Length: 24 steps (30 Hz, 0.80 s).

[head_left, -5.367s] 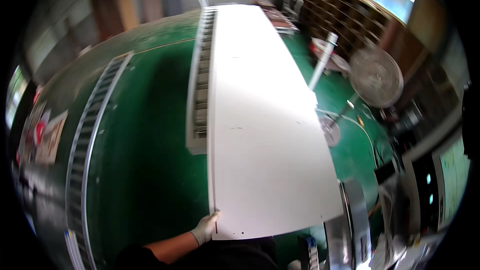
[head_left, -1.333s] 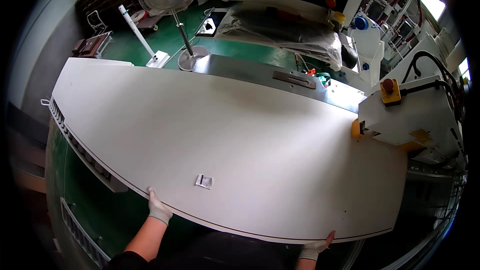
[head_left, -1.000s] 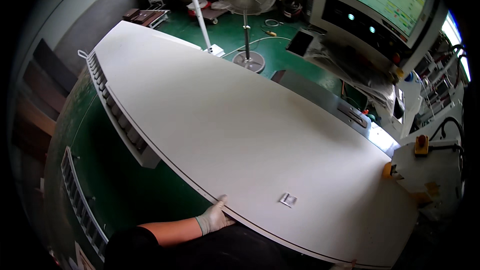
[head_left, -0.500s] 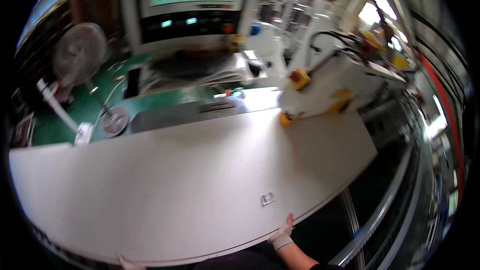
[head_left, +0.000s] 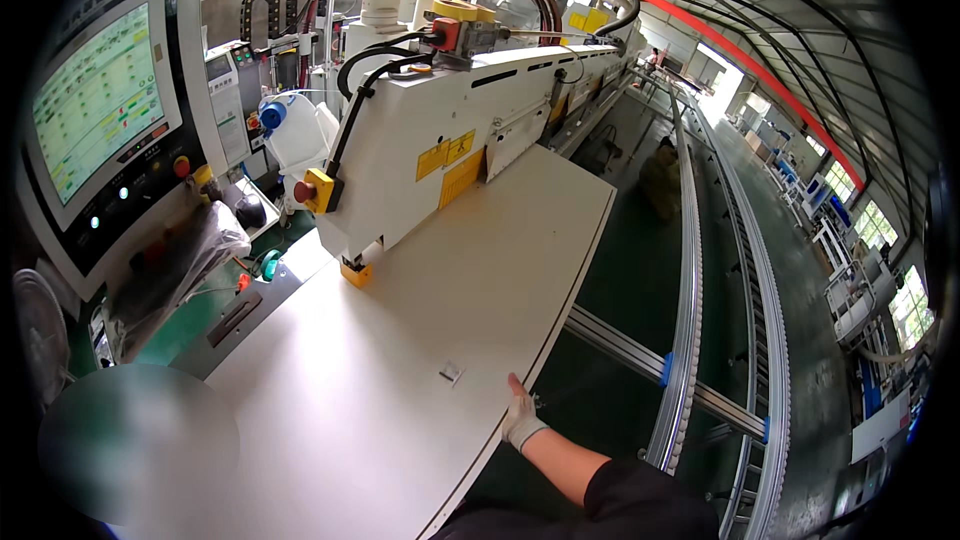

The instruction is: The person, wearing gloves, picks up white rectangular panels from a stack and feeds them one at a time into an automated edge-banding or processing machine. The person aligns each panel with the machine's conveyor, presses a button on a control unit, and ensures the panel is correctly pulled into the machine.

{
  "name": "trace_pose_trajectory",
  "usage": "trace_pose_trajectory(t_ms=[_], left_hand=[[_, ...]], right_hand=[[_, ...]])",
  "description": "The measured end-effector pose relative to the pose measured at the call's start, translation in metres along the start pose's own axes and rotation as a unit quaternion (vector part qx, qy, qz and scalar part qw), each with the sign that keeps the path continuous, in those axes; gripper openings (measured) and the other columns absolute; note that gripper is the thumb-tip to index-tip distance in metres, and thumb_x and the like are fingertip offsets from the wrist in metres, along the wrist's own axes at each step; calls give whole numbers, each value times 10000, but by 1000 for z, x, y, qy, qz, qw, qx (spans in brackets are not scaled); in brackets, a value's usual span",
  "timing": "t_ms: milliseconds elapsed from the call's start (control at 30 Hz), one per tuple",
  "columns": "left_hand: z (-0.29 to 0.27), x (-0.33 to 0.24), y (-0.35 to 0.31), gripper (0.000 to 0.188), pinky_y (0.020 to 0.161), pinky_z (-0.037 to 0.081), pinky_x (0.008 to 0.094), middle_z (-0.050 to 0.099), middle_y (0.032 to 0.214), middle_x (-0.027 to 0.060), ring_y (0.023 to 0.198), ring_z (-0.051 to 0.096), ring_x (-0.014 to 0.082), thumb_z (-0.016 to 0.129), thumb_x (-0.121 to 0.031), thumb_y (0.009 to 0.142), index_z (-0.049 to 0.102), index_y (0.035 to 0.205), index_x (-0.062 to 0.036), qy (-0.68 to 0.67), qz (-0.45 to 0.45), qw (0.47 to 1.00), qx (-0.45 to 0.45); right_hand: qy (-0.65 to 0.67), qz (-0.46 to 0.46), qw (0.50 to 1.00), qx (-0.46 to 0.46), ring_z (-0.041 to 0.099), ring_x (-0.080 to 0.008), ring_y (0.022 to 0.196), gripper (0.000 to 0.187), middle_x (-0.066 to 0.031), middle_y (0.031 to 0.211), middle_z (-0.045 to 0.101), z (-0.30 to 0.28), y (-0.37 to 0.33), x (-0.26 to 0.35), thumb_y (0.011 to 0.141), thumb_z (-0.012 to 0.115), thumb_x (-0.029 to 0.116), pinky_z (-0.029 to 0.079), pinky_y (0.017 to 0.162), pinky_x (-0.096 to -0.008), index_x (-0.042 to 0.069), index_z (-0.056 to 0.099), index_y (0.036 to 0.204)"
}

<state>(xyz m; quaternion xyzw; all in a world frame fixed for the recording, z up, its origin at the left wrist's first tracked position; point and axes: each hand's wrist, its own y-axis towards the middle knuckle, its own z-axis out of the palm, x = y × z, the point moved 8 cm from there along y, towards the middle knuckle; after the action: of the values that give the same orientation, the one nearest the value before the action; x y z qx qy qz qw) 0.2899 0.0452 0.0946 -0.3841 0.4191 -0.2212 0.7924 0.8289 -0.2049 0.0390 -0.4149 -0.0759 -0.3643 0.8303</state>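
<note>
Steadily Feeding the White Panel

Now pressing along the near edge of the large white panel (head_left: 400, 380), right hand (head_left: 520, 418) gloved, fingers flat and open against the rim, not wrapped round it. Left hand out of view. Panel lying flat, far end running under the white machine housing (head_left: 450, 140), small square fitting (head_left: 451, 371) just beside the hand on the top face. Best kept level and square to the housing, pushed evenly, fingers clear of the yellow guide block (head_left: 355, 273). Control screen (head_left: 95, 100) far left; roller rail (head_left: 690, 340) to the right.
</note>
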Motion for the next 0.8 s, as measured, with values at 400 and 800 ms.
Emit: trace_pose_trajectory(t_ms=[400, 800], left_hand=[[-41, -4, -13, 662, 1206, 359, 569, 457, 1589, 157, 1458, 430, 377, 291, -488, 1063, 395, 1582, -90, -3, 1, 1000, 8], [-174, 51, -64, 611, 1220, 335, 543, 467, 1587, 115, 1463, 435, 326, 325, -502, 1092, 435, 1532, -93, -205, 54, 977, -2]], right_hand=[[-135, 82, 985, -70, 586, -384, 1289, 619, -138, 1457, 608, -39, -104, -152, 1007, 564, 518, 408, 1117, -622, 100, 546, 1463], [-106, 84, 984, 117, 509, -366, 1364, 730, -125, 1507, 549, 5, -45, -53, 979, 523, 581, 396, 1164, -524, 84, 489, 1513]])
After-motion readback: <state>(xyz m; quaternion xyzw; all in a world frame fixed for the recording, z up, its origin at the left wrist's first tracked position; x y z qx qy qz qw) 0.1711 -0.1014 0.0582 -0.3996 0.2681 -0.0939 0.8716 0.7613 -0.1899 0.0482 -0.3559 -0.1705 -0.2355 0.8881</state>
